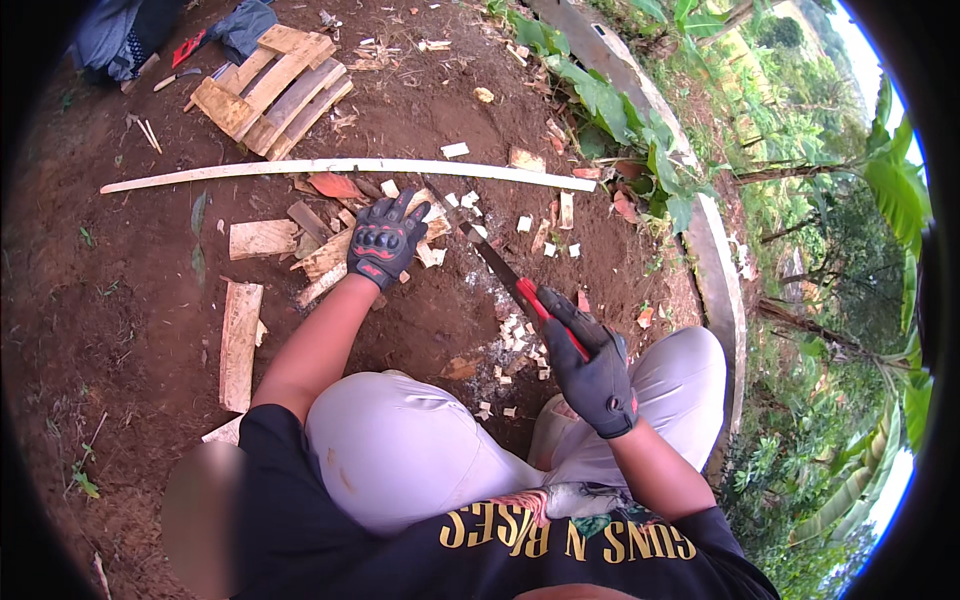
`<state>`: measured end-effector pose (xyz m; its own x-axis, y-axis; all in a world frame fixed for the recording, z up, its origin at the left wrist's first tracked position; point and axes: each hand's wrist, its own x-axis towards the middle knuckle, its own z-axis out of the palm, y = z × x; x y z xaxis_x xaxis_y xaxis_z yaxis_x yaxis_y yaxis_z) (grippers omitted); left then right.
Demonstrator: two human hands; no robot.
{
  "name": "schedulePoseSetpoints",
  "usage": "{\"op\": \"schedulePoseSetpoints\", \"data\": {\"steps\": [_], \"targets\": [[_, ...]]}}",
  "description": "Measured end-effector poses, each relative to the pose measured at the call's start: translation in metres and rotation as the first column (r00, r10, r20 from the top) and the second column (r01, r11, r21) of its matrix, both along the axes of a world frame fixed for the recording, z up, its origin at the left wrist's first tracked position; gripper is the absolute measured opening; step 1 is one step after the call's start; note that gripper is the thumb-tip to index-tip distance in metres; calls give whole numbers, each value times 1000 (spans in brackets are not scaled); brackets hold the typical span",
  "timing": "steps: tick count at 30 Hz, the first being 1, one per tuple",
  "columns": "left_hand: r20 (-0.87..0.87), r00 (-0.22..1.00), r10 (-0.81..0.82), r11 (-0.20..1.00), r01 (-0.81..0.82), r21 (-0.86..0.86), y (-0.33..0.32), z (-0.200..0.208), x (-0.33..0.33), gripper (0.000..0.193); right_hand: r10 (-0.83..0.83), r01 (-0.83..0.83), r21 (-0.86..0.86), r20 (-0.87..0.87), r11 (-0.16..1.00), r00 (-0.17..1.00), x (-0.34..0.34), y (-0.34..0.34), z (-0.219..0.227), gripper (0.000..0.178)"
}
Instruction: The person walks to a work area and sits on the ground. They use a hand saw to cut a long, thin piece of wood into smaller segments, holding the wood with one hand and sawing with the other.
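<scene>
Two gloved hands work over bare soil. Left hand point(385, 243) presses flat, fingers spread, on a wood piece point(328, 254) in a heap of offcuts; its grip pinches nothing. Right hand point(592, 378) has its grip closed around the red-and-black handle of a saw point(500, 272), whose blade slants up toward the left hand, tip just beside it. Beyond lie a long pale slat point(340, 169) and a small pallet point(270, 90).

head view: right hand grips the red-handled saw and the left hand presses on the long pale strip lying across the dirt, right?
Not quite. In the head view the right hand does grip the red-handled saw, but the left hand presses on short wood offcuts, not the long pale strip.
</scene>
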<state>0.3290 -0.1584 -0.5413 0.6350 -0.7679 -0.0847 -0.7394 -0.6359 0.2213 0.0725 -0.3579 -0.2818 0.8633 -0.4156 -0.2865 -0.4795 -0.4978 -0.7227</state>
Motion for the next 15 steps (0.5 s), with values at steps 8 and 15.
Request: {"op": "schedulePoseSetpoints", "data": {"steps": [8,15], "targets": [[27,1000,7,1000,-6,-21,2,-8,1,47,-9,11,50,-23,999,1000,-16,2,18,38],[17,1000,14,999,-14,-33,10,-6,1,46,27,-29,16,86,999,996,-29,9,29,38]]}}
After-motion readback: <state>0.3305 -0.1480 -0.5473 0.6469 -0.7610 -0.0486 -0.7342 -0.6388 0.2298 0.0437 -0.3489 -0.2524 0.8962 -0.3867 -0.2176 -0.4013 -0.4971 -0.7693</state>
